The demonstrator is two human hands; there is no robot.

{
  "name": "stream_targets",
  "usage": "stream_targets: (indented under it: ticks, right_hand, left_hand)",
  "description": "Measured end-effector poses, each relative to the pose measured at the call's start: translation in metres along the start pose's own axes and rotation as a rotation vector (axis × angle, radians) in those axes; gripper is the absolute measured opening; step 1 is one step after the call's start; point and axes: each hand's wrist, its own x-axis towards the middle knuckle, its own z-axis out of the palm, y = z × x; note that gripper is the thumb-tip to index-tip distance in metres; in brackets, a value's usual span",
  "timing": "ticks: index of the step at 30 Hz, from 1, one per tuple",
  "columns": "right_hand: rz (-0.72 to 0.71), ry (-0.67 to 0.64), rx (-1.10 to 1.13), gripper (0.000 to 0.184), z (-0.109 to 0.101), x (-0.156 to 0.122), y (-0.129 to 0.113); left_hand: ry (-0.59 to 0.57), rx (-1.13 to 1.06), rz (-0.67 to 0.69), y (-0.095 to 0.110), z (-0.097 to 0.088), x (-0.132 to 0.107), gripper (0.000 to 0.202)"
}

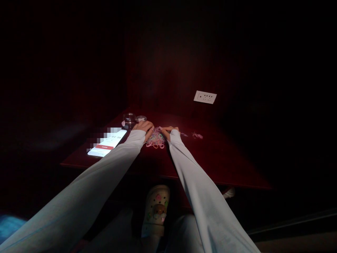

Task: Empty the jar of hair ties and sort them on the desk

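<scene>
A loose pile of small elastic hair ties (156, 140), mostly pink, purple and pale green, lies on the dark red table (210, 165). At the pile's left edge is my left hand (143, 127), its fingers bent and the thumb near their tips. My right hand (169, 132) touches the far right side of the pile with its fingers curled towards the thumb. Whatever lies between the fingertips of either hand is too small to make out. A separate little cluster of pink hair ties (197, 135) sits right of my right hand, with a few purplish ones between.
Behind my left hand stand a clear round jar (129, 118) and a shallow clear lid (141, 118). A lit phone (107, 143) lies at the table's left. On the back wall is a white socket plate (205, 97). Below the front edge shows a decorated clog (157, 207).
</scene>
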Motion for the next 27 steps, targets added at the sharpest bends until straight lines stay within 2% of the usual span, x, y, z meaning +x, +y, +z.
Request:
stream_targets:
  ticks: [8, 13, 19, 27]
  right_hand:
    - [-0.054, 0.017, -0.01, 0.054, 0.006, 0.002, 0.005]
    - [-0.074, -0.028, -0.04, 0.055, 0.007, 0.002, 0.002]
    - [-0.014, 0.0, -0.022, 0.059, 0.005, 0.002, 0.0]
    - [0.006, 0.003, -0.078, 0.049, 0.007, 0.005, 0.001]
  left_hand:
    - [-0.008, -0.019, 0.023, 0.012, -0.012, -0.003, 0.027]
    - [-0.002, 0.005, 0.039, 0.012, -0.01, -0.003, 0.026]
    - [0.014, -0.01, 0.044, 0.009, -0.007, -0.002, 0.029]
    - [0.018, -0.025, 0.041, 0.01, -0.008, -0.002, 0.03]
